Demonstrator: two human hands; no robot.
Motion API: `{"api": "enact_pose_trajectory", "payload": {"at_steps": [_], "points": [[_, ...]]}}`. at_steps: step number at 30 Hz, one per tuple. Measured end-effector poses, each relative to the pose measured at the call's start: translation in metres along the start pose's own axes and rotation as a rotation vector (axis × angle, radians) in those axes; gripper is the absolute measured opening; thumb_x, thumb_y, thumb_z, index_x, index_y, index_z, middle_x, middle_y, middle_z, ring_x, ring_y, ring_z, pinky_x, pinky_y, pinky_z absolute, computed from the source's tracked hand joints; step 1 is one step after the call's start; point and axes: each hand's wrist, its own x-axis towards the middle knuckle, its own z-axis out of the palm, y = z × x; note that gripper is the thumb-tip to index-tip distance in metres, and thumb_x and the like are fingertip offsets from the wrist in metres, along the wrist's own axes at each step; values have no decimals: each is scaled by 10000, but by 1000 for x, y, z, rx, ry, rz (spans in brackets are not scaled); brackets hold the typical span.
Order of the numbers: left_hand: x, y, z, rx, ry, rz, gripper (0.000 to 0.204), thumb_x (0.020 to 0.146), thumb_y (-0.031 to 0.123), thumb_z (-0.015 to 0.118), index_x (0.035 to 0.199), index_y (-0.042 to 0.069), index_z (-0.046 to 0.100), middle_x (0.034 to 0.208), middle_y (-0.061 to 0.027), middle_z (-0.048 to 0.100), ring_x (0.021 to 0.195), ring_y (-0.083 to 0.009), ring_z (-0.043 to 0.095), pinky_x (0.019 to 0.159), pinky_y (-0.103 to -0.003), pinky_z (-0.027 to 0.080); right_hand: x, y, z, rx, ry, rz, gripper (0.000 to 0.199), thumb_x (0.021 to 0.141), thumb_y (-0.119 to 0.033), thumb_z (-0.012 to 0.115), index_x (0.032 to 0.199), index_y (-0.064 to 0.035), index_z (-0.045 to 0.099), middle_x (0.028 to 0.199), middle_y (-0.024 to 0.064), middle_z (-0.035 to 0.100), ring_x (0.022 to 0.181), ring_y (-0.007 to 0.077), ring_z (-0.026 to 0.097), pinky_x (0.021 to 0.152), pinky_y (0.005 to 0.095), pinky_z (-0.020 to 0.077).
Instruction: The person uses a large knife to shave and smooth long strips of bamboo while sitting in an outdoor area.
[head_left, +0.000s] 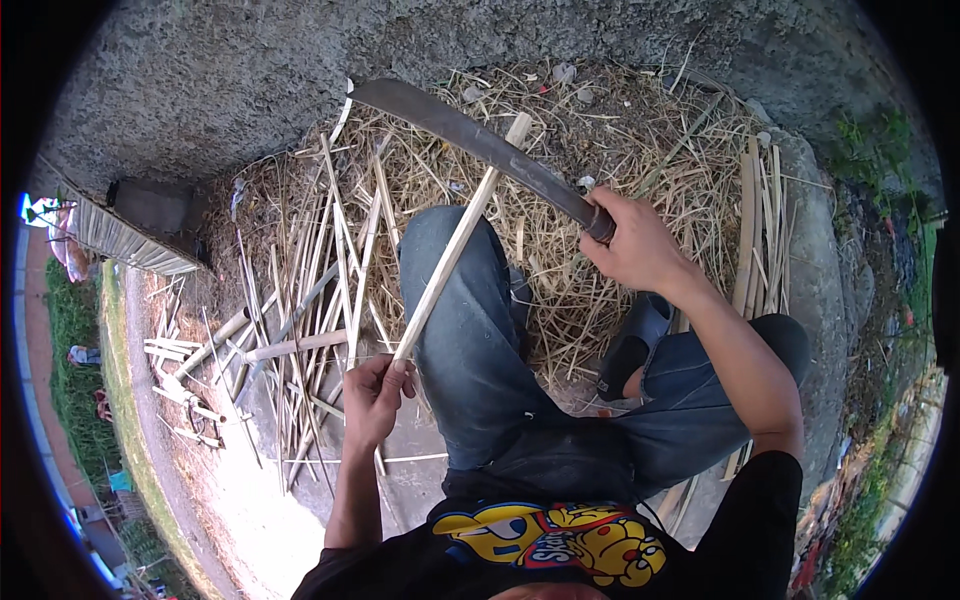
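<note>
Left hand [376, 402] pinching pale strip [455, 246] slanting through frame's centre, fingers clamped on lower end. Right hand [642, 243], fingers wrapped tight, holding long knife [476, 142] across strip's upper part. Probably trimming; next stroke calling for steady strip.

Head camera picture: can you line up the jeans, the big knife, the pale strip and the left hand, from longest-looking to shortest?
1. Jeans
2. Big knife and pale strip: too alike in length to rank
3. Left hand
</note>
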Motion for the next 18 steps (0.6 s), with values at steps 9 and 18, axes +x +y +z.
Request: {"api": "enact_pose_trajectory", "payload": {"at_steps": [9,18], "points": [[5,0,0,31,22,69,296,1041,223,580,940,-31,691,639,-33,621,487,-28,422,462,-212,303,-3,2,6,107,-68,56,424,801,-152,676,1152,76,607,634,147,555,596,292,601,609,414,457],[4,-1,-2,21,11,82,290,1043,221,577,959,-35,686,638,-39,616,482,-27,415,453,-217,291,-3,3,7,121,-102,65,460,790,-163,682,1170,82,602,647,133,559,598,277,581,619,407,460]]}}
